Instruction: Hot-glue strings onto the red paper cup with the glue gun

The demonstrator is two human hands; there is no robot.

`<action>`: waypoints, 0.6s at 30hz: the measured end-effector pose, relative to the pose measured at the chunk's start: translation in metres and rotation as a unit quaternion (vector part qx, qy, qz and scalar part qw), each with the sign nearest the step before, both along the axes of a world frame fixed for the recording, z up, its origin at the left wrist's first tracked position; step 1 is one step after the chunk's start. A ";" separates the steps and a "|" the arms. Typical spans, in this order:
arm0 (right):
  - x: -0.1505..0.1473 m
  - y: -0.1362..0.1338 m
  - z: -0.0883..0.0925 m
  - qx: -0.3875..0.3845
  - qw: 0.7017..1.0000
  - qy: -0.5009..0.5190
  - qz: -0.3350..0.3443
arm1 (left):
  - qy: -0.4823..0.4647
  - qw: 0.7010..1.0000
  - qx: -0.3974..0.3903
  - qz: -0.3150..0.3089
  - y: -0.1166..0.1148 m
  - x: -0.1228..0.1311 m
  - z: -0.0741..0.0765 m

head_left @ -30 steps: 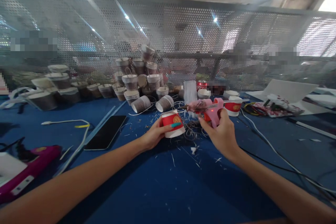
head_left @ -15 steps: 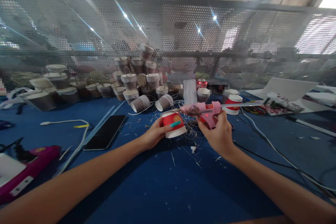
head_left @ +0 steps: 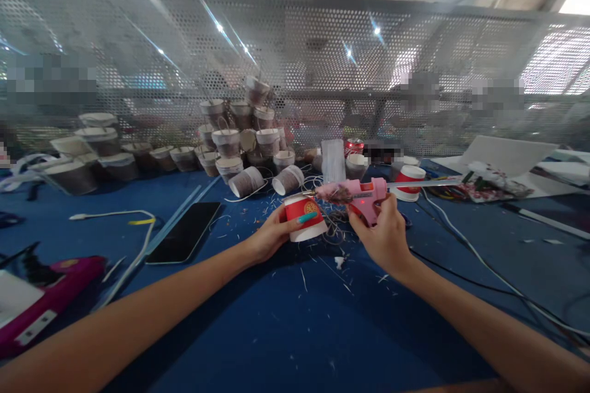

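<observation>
Upside down and slightly tilted, a red and white paper cup (head_left: 302, 228) is gripped by my left hand (head_left: 271, 234), the thumb with its teal nail lying across the cup's side. My right hand (head_left: 386, 234) is wrapped around the handle of a pink hot glue gun (head_left: 353, 192). A clear glue stick (head_left: 421, 183) sticks out of the gun's back end. The gun's nozzle points left and sits at the cup's upturned base; whether it touches cannot be made out. Tangled string (head_left: 338, 221) lies behind the cup.
Several grey-wrapped cups (head_left: 228, 144) are stacked at the back. Another red cup (head_left: 409, 184) stands right of the gun. A black phone (head_left: 184, 233) and long clear sticks (head_left: 177, 206) lie left. Cords (head_left: 483, 261) run along the right; scraps (head_left: 340, 262) litter the blue table (head_left: 276, 325).
Almost nothing differs. The glue gun and my right hand have shifted very slightly left, while the cup stays in my left hand at the same place.
</observation>
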State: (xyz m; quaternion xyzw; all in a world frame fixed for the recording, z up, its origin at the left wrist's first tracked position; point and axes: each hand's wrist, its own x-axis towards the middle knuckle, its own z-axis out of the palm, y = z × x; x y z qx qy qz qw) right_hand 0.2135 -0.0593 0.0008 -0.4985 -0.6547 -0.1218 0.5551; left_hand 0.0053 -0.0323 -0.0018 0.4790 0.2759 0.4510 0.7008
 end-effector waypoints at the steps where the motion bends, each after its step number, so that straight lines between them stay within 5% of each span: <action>1: 0.000 0.000 0.000 0.002 1.000 0.000 -0.001 | 0.001 1.000 0.000 0.001 0.000 0.000 0.000; 18: 0.003 0.001 -0.001 -0.014 1.000 -0.008 -0.017 | -0.007 1.000 -0.020 0.000 0.004 -0.003 -0.006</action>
